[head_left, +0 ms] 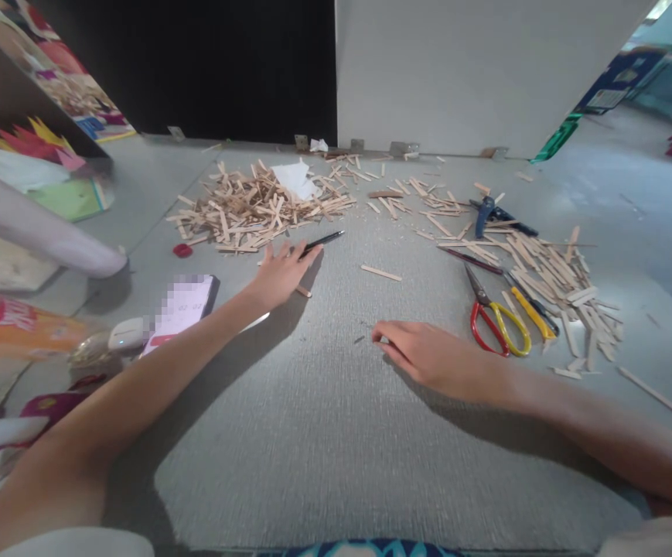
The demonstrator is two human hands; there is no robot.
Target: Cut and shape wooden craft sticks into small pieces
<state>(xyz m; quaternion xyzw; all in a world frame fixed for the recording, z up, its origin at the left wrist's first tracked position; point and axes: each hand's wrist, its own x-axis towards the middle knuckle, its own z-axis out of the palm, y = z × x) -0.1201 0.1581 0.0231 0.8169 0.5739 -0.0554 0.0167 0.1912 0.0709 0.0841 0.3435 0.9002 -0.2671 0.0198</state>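
Note:
My left hand (281, 276) lies over the table with its fingers stretched out. A dark pen (327, 240) points away from its fingertips, touching or just beneath them. Part of a wooden stick (303, 292) shows beside that hand's thumb side. My right hand (422, 354) rests low over the table, fingers curled and drawn together toward the thumb. Whatever those fingertips hold, if anything, is hidden. Just left of them is a tiny dark fragment (359, 339). Beyond both hands a single short wooden stick (381, 273) lies flat.
A heap of wooden sticks (254, 205) bears white paper (296, 180). More sticks (582, 298) lie right, beside red-and-yellow scissors (501, 325), a yellow cutter (533, 311) and dark pliers (486, 215). A phone (188, 304) and orange packet (16, 325) are left. Upright panels (475, 70) stand behind.

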